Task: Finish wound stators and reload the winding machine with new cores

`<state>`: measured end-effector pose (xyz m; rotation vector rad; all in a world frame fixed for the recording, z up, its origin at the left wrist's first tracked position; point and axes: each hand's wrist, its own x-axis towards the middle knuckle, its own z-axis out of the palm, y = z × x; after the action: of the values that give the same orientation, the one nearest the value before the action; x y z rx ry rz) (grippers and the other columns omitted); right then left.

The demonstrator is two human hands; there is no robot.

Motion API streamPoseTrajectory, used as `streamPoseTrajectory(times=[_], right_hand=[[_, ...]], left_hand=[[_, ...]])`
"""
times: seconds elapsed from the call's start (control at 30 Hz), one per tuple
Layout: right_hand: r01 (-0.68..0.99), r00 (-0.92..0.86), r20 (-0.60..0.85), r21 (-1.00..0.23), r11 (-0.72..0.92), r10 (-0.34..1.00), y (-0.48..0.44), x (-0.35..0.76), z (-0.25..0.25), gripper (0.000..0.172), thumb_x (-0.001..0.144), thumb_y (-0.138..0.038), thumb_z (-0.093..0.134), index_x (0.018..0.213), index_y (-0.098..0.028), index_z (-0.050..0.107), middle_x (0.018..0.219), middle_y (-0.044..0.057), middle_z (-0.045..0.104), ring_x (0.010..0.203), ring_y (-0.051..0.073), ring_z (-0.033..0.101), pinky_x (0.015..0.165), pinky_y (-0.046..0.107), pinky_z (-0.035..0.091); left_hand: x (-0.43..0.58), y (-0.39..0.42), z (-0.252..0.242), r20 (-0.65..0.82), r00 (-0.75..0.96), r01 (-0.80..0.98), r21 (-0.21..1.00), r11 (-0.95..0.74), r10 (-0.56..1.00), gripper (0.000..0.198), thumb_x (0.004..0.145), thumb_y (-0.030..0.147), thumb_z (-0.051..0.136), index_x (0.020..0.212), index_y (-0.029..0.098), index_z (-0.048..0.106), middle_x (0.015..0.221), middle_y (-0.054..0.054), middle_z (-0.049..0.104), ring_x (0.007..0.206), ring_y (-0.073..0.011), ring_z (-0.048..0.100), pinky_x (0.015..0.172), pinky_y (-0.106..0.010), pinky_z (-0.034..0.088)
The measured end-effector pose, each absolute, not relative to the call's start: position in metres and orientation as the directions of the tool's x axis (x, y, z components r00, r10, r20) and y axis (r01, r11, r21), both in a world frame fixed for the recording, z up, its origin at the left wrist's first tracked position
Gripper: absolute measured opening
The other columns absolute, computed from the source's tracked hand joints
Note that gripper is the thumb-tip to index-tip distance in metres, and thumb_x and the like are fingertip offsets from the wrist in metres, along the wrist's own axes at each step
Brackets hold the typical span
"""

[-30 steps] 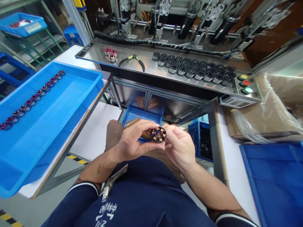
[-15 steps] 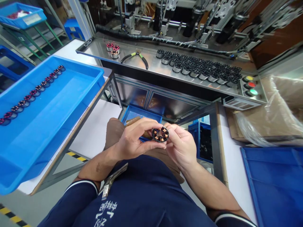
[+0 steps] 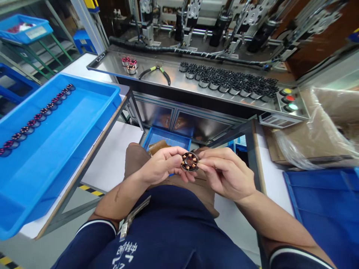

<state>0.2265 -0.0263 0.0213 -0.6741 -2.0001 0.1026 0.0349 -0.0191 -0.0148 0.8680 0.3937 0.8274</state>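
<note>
A small round black stator with copper windings (image 3: 189, 161) is held over my lap between both hands. My left hand (image 3: 161, 168) pinches its left edge with thumb and fingertips. My right hand (image 3: 227, 172) grips its right edge, fingers curled. On the steel shelf ahead stand several bare black stators in rows (image 3: 232, 82), up to three wound ones with red tops (image 3: 129, 64), and a pair of pliers (image 3: 155, 71). The big blue tray (image 3: 70, 127) on my left holds a row of several wound stators (image 3: 36, 117).
Below the shelf sits a small blue bin (image 3: 168, 139) near my knee. Coloured push buttons (image 3: 288, 99) are at the shelf's right end. A cardboard box with plastic liner (image 3: 322, 127) and another blue tray (image 3: 328, 213) lie to my right. Machine fixtures line the back.
The stator has been turned in my fingers and tilted more upright. My right hand has shifted its grip and its wrist has swung outward to the right.
</note>
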Motion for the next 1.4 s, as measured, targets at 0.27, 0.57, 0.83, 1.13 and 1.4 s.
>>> streamPoseTrajectory(times=[0.27, 0.57, 0.83, 1.13, 1.4], right_hand=[[0.259, -0.261, 0.763, -0.535, 0.804, 0.591, -0.02, 0.241, 0.018, 0.049, 0.078, -0.031, 0.083, 0.122, -0.026, 0.063, 0.095, 0.008, 0.072, 0.08, 0.022, 0.071, 0.058, 0.033, 0.062], [0.307, -0.364, 0.685, -0.552, 0.775, 0.631, -0.024, 0.243, 0.026, 0.01, 0.088, -0.028, 0.076, 0.098, -0.025, 0.076, 0.088, 0.005, 0.073, 0.075, 0.018, 0.07, 0.062, 0.031, 0.059], [0.417, -0.335, 0.696, -0.495, 0.762, 0.635, -0.032, 0.234, 0.034, 0.013, 0.087, -0.012, 0.07, 0.089, -0.024, 0.074, 0.082, 0.003, 0.074, 0.069, 0.015, 0.07, 0.056, 0.026, 0.057], [0.328, -0.378, 0.672, -0.546, 0.771, 0.637, -0.026, 0.228, 0.05, 0.013, 0.089, -0.009, 0.065, 0.086, -0.022, 0.068, 0.075, 0.004, 0.07, 0.068, 0.016, 0.068, 0.057, 0.027, 0.057], [0.387, -0.349, 0.707, -0.489, 0.782, 0.615, -0.028, 0.233, 0.052, 0.014, 0.089, -0.008, 0.065, 0.089, -0.021, 0.067, 0.076, 0.004, 0.069, 0.068, 0.016, 0.067, 0.058, 0.027, 0.056]], left_hand=[[0.037, -0.028, -0.011, -0.018, 0.507, -0.483, 0.822, 0.301, 0.862, 0.037, 0.077, 0.036, 0.085, 0.099, 0.014, 0.066, 0.082, -0.006, 0.078, 0.071, -0.0204, 0.078, 0.06, -0.025, 0.063], [0.038, -0.033, -0.007, -0.003, 0.496, -0.472, 0.839, 0.272, 0.868, 0.032, 0.079, 0.031, 0.084, 0.1, 0.014, 0.067, 0.085, -0.005, 0.079, 0.072, -0.0187, 0.078, 0.063, -0.024, 0.065], [0.039, -0.032, -0.011, 0.106, 0.443, -0.554, 0.813, 0.179, 0.89, 0.026, 0.082, 0.02, 0.08, 0.104, 0.022, 0.066, 0.09, 0.002, 0.076, 0.072, -0.0135, 0.077, 0.062, -0.02, 0.062], [0.036, -0.011, -0.015, 0.138, 0.458, -0.546, 0.823, 0.155, 0.878, 0.058, 0.073, 0.066, 0.077, 0.108, 0.023, 0.061, 0.114, -0.01, 0.074, 0.108, -0.0266, 0.072, 0.088, -0.037, 0.06], [0.041, -0.012, -0.008, 0.007, 0.764, -0.378, 0.815, 0.439, 0.645, 0.044, 0.088, 0.056, 0.067, 0.103, 0.014, 0.061, 0.08, -0.009, 0.076, 0.066, -0.0201, 0.075, 0.056, -0.026, 0.057]])
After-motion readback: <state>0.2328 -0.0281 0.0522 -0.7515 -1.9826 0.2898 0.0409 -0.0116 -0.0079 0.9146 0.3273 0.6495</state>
